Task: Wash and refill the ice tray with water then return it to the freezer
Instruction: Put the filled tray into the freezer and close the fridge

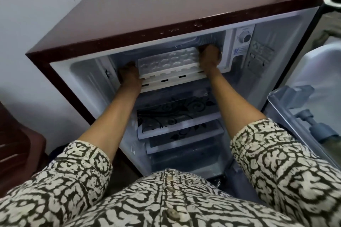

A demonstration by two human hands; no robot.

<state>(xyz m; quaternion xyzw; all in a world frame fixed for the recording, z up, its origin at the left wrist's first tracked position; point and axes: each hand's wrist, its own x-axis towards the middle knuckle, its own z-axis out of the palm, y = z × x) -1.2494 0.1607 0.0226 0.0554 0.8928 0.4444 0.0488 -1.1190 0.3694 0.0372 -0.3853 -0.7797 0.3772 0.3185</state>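
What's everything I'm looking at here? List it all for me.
fridge: one, maroon, against the wall, door open
ice tray: one, white, top compartment
dial: one, white, right of the tray
shelves: two, black floral print, below the tray
door bin: one, bluish clear, on the open door, right
chair: one, dark red-brown, far left, cut off
sleeves: two, cream and dark print, bottom
left hand: grips the tray's left end
right hand: grips the tray's right end
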